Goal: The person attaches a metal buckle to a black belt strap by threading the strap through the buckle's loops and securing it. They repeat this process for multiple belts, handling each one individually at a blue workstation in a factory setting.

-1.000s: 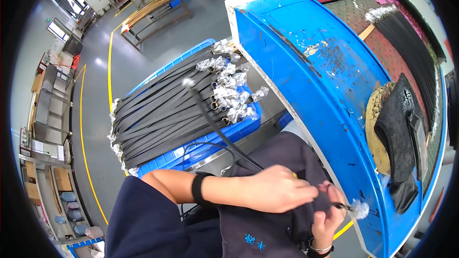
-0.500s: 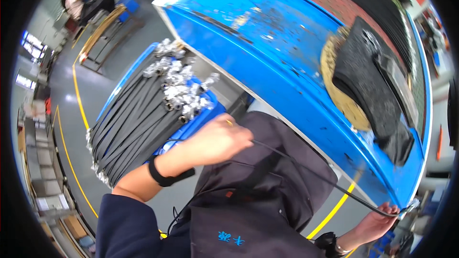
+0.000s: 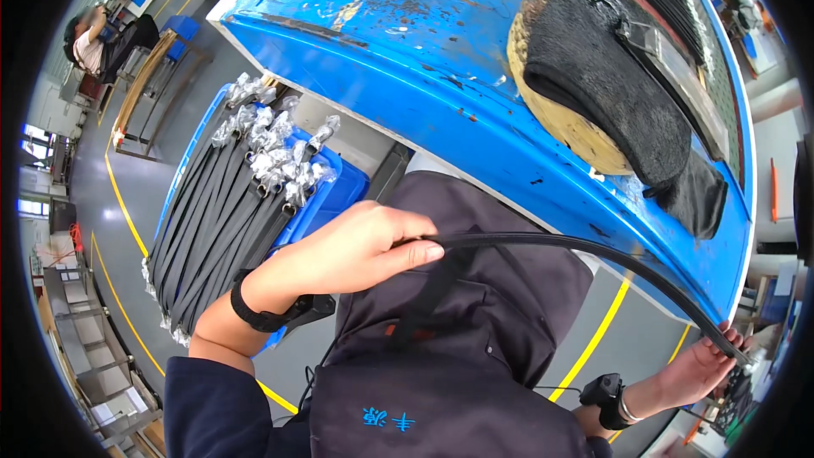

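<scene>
My left hand (image 3: pixel 369 242) pinches one part of a long, flat black strip (image 3: pixel 543 239) between thumb and fingers, above my dark apron. From there the strip arches up and over to the right. My right hand (image 3: pixel 691 369) is closed around its other end, beside the bench's near right corner. A bit of shiny clear wrapping shows at that end. Left of my left hand, a blue bin (image 3: pixel 346 185) holds a bundle of similar black strips (image 3: pixel 216 212), their upper ends covered in crumpled clear plastic.
A blue workbench (image 3: pixel 407 89) with a raised edge spans the upper view. On it, a black fleecy cloth (image 3: pixel 602 76) and a clear block (image 3: pixel 674 85) lie over a round yellowish pad (image 3: pixel 564 131). More black strips lie farther back. A person (image 3: pixel 97 47) sits at the far left.
My view has shifted, so the bench and bin sit farther left and up. The strip now bows upward, where before it sloped down; my right hand has moved to the right.
</scene>
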Demonstrator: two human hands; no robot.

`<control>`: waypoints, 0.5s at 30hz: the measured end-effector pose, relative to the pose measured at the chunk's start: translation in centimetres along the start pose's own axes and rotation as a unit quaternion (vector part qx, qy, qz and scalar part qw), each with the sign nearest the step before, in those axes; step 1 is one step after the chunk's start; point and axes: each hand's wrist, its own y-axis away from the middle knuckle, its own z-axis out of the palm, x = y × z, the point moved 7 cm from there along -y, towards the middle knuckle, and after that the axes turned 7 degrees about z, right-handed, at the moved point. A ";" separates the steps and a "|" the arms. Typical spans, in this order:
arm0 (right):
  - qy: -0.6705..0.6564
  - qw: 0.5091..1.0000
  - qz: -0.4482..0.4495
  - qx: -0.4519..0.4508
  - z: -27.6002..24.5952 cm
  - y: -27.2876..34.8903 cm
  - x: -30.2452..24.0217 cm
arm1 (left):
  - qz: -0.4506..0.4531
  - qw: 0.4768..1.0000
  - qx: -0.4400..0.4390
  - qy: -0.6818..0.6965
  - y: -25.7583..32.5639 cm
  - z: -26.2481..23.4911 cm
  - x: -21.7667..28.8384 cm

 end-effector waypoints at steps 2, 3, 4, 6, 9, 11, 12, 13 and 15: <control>0.052 0.994 -0.034 -0.092 4.7 0.0 0.1 | -0.035 0.995 -0.090 0.034 -0.8 1.5 0.1; 0.071 0.987 -0.030 -0.145 7.3 0.0 0.8 | 0.001 0.992 -0.121 0.038 -1.2 2.7 0.3; 0.085 0.976 -0.021 -0.201 9.8 0.4 1.6 | 0.029 0.988 -0.138 0.069 -1.4 3.8 0.4; 0.311 0.932 0.087 -0.164 12.0 3.0 6.3 | -0.002 0.972 -0.186 0.144 -1.9 5.8 0.9; 0.469 0.764 0.082 -0.436 19.3 6.7 12.3 | -0.044 0.935 -0.256 0.243 -3.1 8.8 0.2; 0.436 0.760 0.094 -0.474 20.0 8.9 14.4 | -0.052 0.924 -0.239 0.294 -3.5 9.4 0.5; 0.420 0.774 0.116 -0.460 19.7 9.2 15.0 | -0.085 0.901 -0.236 0.354 -3.5 9.8 0.0; 0.422 0.771 0.130 -0.458 19.4 9.1 15.1 | -0.119 0.873 -0.230 0.413 -3.5 10.3 -0.5; 0.438 0.761 0.141 -0.457 19.1 8.8 15.0 | -0.176 0.837 -0.171 0.489 -3.5 10.1 -1.9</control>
